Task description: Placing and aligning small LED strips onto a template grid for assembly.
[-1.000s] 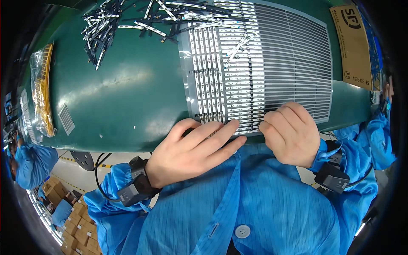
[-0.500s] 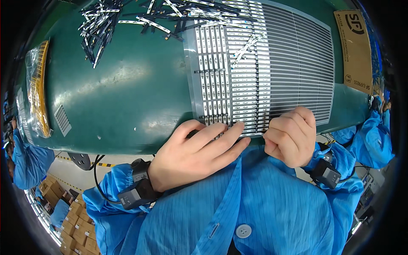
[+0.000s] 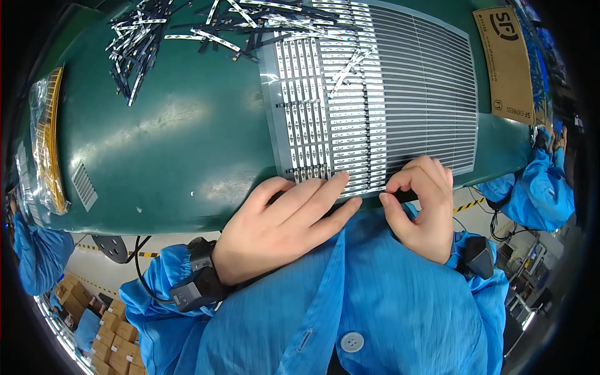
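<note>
The sheet of white and dark strips is lying right of centre on the green surface, near side closest to the person. Left hand is over its near left part, fingers spread, not clutching anything. Right hand has thumb and index almost meeting by the near edge, honestly can't tell if that grip's got anything. Messy strip pile sits far left.

Two hands, one large sheet, one tabletop carton, one yellow-filled packet; heaped strips uncountable.
</note>
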A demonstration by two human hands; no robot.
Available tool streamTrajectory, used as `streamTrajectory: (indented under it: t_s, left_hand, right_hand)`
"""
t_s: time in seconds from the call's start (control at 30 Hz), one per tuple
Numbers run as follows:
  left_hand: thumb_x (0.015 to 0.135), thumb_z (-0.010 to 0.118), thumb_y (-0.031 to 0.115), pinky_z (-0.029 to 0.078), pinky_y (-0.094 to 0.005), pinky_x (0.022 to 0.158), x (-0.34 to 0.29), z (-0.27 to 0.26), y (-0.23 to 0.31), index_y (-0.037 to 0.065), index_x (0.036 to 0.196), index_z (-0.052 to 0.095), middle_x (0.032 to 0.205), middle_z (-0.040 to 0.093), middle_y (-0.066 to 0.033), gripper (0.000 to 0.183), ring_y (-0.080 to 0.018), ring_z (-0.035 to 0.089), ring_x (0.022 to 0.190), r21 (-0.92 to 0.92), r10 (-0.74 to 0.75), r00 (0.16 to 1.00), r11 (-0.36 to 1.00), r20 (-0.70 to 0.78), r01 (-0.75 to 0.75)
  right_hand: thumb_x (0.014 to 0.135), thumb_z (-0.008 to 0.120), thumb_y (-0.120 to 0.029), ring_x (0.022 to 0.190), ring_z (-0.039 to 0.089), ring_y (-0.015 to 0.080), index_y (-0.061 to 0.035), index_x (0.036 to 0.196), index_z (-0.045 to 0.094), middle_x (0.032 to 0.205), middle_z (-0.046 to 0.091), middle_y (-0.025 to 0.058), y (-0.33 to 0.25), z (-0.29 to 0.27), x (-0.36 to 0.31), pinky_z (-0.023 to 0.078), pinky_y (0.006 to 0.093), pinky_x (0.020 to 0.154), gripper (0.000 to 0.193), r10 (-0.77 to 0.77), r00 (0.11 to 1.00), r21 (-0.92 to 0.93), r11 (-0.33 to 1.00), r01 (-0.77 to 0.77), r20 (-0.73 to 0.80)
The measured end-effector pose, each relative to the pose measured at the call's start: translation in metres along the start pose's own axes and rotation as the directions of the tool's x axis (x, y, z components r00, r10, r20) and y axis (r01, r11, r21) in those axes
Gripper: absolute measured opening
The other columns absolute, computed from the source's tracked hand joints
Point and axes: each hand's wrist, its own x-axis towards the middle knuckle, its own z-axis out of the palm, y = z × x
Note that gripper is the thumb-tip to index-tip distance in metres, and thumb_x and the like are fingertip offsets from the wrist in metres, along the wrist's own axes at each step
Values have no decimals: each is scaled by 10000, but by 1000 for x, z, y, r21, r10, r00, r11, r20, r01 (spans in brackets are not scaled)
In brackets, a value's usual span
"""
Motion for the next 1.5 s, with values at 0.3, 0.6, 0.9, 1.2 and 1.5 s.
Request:
streamTrajectory:
  t_s: [0.3,0.6,0.9,1.2,1.5]
  left_hand:
    - [830,590,225,434,-300,893,-2,1,-2,302,1244,683,1329,615,15,431,-122,580,1104,22,17,1000,1000,-13,-17]
    - [844,585,255,429,-326,912,-1,0,1,298,1235,684,1340,608,23,406,-123,574,1111,-17,-27,999,999,19,27]
    - [878,558,291,400,-324,913,-1,-2,1,312,1204,698,1333,614,36,355,-115,560,1094,-6,-26,999,1000,45,27]
    - [871,577,309,397,-318,913,1,-5,1,344,1157,719,1314,632,66,321,-113,558,1090,15,-47,997,999,54,46]
    - [880,615,295,397,-307,924,1,-7,0,336,1131,733,1334,624,68,280,-121,557,1102,9,-28,997,1000,77,28]
  right_hand:
    - [714,784,-59,774,509,212,-110,777,634,807,555,5,-4,11,-1,329,337,762,170,116,991,13,993,-116,-60]
    - [662,811,-46,741,473,217,-111,792,678,790,535,17,-3,10,-3,358,347,700,197,-104,991,207,971,118,-80]
    - [584,852,-103,734,439,186,-135,773,692,791,478,-13,0,9,-6,320,338,690,250,-167,979,251,949,191,-113]
    - [528,867,-147,788,420,196,-155,754,712,825,456,-6,4,12,-8,304,315,703,274,-135,973,263,948,182,-187]
    - [523,876,-149,793,443,202,-184,767,722,825,462,-19,4,14,-4,319,332,674,291,-199,957,298,919,258,-213]
